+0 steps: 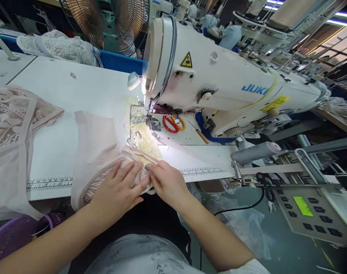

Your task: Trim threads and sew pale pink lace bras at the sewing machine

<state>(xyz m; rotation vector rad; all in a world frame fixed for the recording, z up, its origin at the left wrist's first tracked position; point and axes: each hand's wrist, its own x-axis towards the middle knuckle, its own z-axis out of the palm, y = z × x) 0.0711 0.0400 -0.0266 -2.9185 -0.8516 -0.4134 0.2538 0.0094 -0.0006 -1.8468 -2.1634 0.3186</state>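
My left hand (119, 190) lies flat with fingers spread on a pale pink lace-and-mesh garment piece (96, 152) at the table's front edge. My right hand (166, 180) is closed in a pinch on the garment's edge just beside the left fingertips. The fabric leads up towards the needle and presser foot (149, 121) of a white JUKI sewing machine (219, 83), where a shiny clear film (140, 135) covers the bed.
A pile of pink lace pieces (10, 125) lies at the left on the white table (76, 87). Red-handled scissors (172, 123) rest on the machine bed. A control panel (310, 209) sits at right, a fan (105, 23) behind, a purple basket (16, 236) below left.
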